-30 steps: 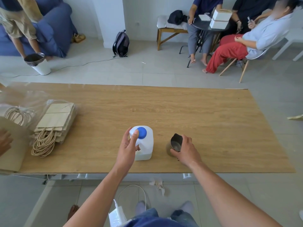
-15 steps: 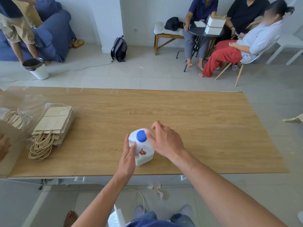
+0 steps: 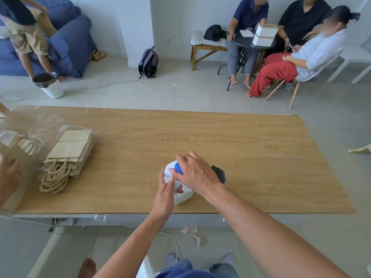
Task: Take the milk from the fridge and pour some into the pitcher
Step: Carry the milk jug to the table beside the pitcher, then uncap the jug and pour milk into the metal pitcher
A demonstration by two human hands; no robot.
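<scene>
A white milk jug (image 3: 183, 194) with a blue cap (image 3: 178, 167) stands near the front edge of the wooden table (image 3: 200, 137). My left hand (image 3: 165, 194) grips the jug's side and handle from the left. My right hand (image 3: 197, 173) lies over the top, its fingers closed around the blue cap. Just right of the jug, a dark metal pitcher (image 3: 219, 174) stands on the table, mostly hidden behind my right hand and wrist.
A stack of paper bags (image 3: 70, 151) with rope handles lies at the table's left, beside clear plastic wrap (image 3: 28, 125). Another person's hand (image 3: 8, 175) shows at the far left edge. Several people sit beyond the table at back right.
My right hand left the pitcher, crossed to the left and closed on the jug's blue cap. My left hand stays on the jug's side.
</scene>
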